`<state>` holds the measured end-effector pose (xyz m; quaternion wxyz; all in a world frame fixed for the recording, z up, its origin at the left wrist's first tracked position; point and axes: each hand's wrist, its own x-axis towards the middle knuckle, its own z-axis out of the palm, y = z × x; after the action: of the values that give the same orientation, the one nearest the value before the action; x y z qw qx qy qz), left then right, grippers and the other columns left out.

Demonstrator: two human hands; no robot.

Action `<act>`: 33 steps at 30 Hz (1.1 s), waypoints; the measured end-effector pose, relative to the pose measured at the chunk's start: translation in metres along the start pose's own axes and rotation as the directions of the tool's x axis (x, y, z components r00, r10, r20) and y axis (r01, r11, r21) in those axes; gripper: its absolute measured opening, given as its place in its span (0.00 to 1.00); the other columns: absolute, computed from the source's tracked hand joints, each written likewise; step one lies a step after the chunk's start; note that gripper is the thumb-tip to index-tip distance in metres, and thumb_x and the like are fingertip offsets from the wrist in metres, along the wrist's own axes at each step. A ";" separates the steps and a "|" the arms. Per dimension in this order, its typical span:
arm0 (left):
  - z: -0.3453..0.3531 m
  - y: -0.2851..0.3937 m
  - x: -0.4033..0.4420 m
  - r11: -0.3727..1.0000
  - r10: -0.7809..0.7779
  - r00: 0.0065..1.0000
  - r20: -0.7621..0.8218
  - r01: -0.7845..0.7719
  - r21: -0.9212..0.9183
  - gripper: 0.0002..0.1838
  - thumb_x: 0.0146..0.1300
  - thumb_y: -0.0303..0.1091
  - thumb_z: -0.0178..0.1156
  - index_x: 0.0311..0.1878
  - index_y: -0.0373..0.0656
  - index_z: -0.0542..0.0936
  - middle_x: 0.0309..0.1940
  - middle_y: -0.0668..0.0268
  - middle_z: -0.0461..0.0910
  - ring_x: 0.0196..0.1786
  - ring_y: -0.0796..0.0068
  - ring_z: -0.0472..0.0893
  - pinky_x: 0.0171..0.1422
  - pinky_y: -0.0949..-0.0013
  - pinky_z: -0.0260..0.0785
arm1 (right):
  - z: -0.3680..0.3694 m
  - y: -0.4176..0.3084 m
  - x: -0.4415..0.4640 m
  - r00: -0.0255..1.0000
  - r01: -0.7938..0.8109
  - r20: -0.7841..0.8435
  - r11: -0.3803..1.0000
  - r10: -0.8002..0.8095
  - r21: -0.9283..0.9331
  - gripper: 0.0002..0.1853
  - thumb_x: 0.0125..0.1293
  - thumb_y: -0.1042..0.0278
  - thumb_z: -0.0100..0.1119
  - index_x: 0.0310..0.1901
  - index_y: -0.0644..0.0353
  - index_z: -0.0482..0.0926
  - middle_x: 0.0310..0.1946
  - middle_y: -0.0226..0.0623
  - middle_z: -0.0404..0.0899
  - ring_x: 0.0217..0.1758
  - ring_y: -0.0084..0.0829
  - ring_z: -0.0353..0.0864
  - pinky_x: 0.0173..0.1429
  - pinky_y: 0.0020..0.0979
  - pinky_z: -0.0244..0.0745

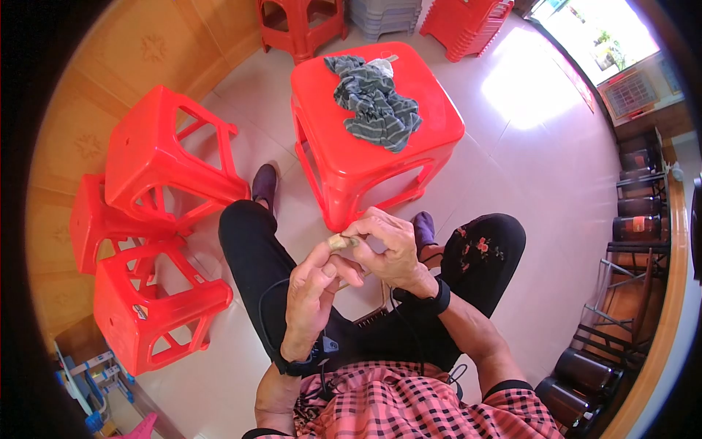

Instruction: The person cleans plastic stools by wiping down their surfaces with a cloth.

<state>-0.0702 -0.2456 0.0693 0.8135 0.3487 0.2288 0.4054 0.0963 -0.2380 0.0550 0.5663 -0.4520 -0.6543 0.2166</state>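
Observation:
My left hand [311, 293] is raised above my lap, its index finger stretched out and the other fingers loosely bent and apart. Around that index fingertip sits a beige finger wrap [337, 242], perhaps tape or a finger cot. My right hand [387, 249] meets it from the other side, thumb and index finger pinched at the wrap's end. A small dark spot shows between those fingers, too small to name. Beyond both hands, a crumpled dark grey striped cloth [376, 106] lies on a red plastic stool [431, 110], with a whitish piece at its far end.
Several red stools [146, 146] stand to the left by a wooden panel wall [146, 47]. Stacked grey stools [384, 18] and red stools [468, 25] are at the back. Dark folded chairs [636, 227] line the right side. Thin cables hang near my wrists.

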 end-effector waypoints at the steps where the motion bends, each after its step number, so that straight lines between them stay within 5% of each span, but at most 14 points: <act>1: 0.000 0.000 0.000 0.998 0.013 1.000 0.012 -0.013 0.062 0.25 0.68 0.38 0.48 0.62 0.30 0.67 0.33 0.60 0.80 0.44 0.71 0.79 0.55 0.68 0.69 | -0.001 -0.001 0.000 1.000 -0.001 0.001 1.000 0.001 -0.001 0.08 0.51 0.78 0.67 0.33 0.63 0.79 0.24 0.37 0.76 0.25 0.33 0.76 0.30 0.30 0.71; 3: 0.001 0.001 0.001 0.992 0.025 0.999 0.024 -0.028 0.124 0.24 0.68 0.37 0.48 0.62 0.30 0.68 0.33 0.60 0.80 0.43 0.73 0.79 0.54 0.69 0.70 | -0.003 -0.004 0.000 0.995 -0.092 0.031 0.995 0.091 0.030 0.09 0.49 0.82 0.56 0.33 0.63 0.79 0.25 0.36 0.78 0.27 0.31 0.79 0.33 0.28 0.74; 7: 0.006 0.009 0.000 0.904 0.031 0.999 -0.011 -0.023 0.426 0.23 0.68 0.35 0.49 0.63 0.32 0.68 0.32 0.61 0.80 0.41 0.76 0.78 0.50 0.73 0.69 | -0.004 -0.004 -0.003 0.971 -0.234 0.077 0.969 0.228 0.078 0.05 0.53 0.79 0.57 0.33 0.63 0.79 0.25 0.37 0.79 0.29 0.27 0.80 0.35 0.26 0.74; 9: 0.007 0.010 0.000 0.862 0.018 1.000 -0.017 -0.007 0.506 0.23 0.68 0.34 0.49 0.63 0.32 0.68 0.32 0.62 0.80 0.40 0.77 0.78 0.49 0.74 0.69 | -0.007 -0.008 -0.002 0.888 -0.451 0.191 0.875 0.419 0.176 0.04 0.60 0.79 0.52 0.34 0.64 0.78 0.24 0.33 0.77 0.29 0.22 0.77 0.35 0.25 0.72; 12: 0.005 0.007 -0.001 0.886 0.004 0.999 -0.037 0.014 0.463 0.22 0.68 0.34 0.49 0.62 0.33 0.69 0.31 0.62 0.80 0.41 0.73 0.78 0.52 0.71 0.69 | 0.003 -0.003 -0.002 0.847 -0.496 0.036 0.765 0.530 0.412 0.09 0.64 0.81 0.42 0.35 0.64 0.76 0.24 0.29 0.75 0.28 0.19 0.72 0.35 0.24 0.70; 13: 0.005 0.006 0.000 0.962 -0.029 0.999 -0.036 0.038 0.270 0.22 0.68 0.35 0.48 0.61 0.32 0.69 0.29 0.61 0.79 0.42 0.71 0.78 0.54 0.69 0.68 | 0.003 -0.001 -0.002 0.867 -0.447 0.002 0.775 0.499 0.447 0.13 0.64 0.83 0.35 0.36 0.65 0.75 0.23 0.25 0.71 0.26 0.17 0.67 0.32 0.22 0.66; 14: 0.004 0.006 0.001 0.996 -0.060 0.998 -0.028 0.062 0.066 0.22 0.69 0.35 0.47 0.61 0.32 0.70 0.28 0.61 0.79 0.42 0.68 0.78 0.55 0.67 0.68 | 0.002 0.001 -0.003 0.866 -0.448 0.004 0.774 0.499 0.446 0.13 0.64 0.83 0.35 0.36 0.65 0.75 0.23 0.25 0.71 0.26 0.17 0.67 0.32 0.22 0.66; 16: -0.002 0.005 0.003 0.996 -0.059 0.998 -0.012 0.058 -0.061 0.22 0.69 0.36 0.46 0.60 0.32 0.70 0.27 0.61 0.79 0.42 0.66 0.78 0.56 0.65 0.67 | -0.004 0.006 -0.007 0.847 -0.489 0.025 0.761 0.531 0.427 0.12 0.62 0.82 0.39 0.34 0.64 0.76 0.20 0.22 0.66 0.23 0.13 0.59 0.27 0.19 0.59; 20: -0.008 0.004 0.007 0.941 -0.052 0.999 -0.011 0.045 -0.335 0.23 0.69 0.38 0.44 0.60 0.30 0.69 0.25 0.61 0.78 0.42 0.64 0.77 0.56 0.63 0.66 | 0.001 0.004 -0.012 0.863 -0.485 0.012 0.824 0.504 0.291 0.10 0.64 0.82 0.46 0.41 0.64 0.78 0.21 0.21 0.67 0.23 0.12 0.62 0.27 0.18 0.57; 23: -0.008 0.004 0.008 0.935 -0.065 0.996 -0.053 0.043 -0.353 0.25 0.68 0.41 0.49 0.59 0.31 0.71 0.23 0.62 0.75 0.38 0.65 0.74 0.56 0.58 0.67 | 0.001 -0.006 -0.009 0.891 -0.454 0.049 0.882 0.452 0.126 0.10 0.61 0.81 0.55 0.44 0.63 0.79 0.22 0.20 0.70 0.23 0.11 0.64 0.27 0.17 0.57; 26: -0.009 0.002 0.009 0.942 -0.068 0.996 -0.064 0.043 -0.332 0.26 0.67 0.42 0.49 0.60 0.30 0.70 0.23 0.62 0.76 0.39 0.64 0.74 0.56 0.59 0.67 | 0.005 -0.009 -0.007 0.915 -0.401 0.045 0.896 0.400 0.193 0.11 0.57 0.81 0.61 0.43 0.62 0.80 0.24 0.24 0.75 0.23 0.12 0.68 0.27 0.18 0.61; 33: -0.011 -0.004 0.009 0.918 -0.063 0.998 -0.010 0.054 -0.393 0.23 0.69 0.38 0.45 0.60 0.30 0.69 0.26 0.61 0.78 0.41 0.65 0.76 0.58 0.62 0.65 | 0.006 -0.002 -0.008 0.968 -0.250 -0.004 0.966 0.251 0.062 0.11 0.52 0.84 0.62 0.38 0.63 0.81 0.24 0.30 0.78 0.21 0.17 0.72 0.27 0.20 0.65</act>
<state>-0.0703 -0.2355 0.0587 0.8759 0.1671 0.1625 0.4225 0.0893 -0.2445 0.0510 0.5519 -0.5149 -0.5817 0.3033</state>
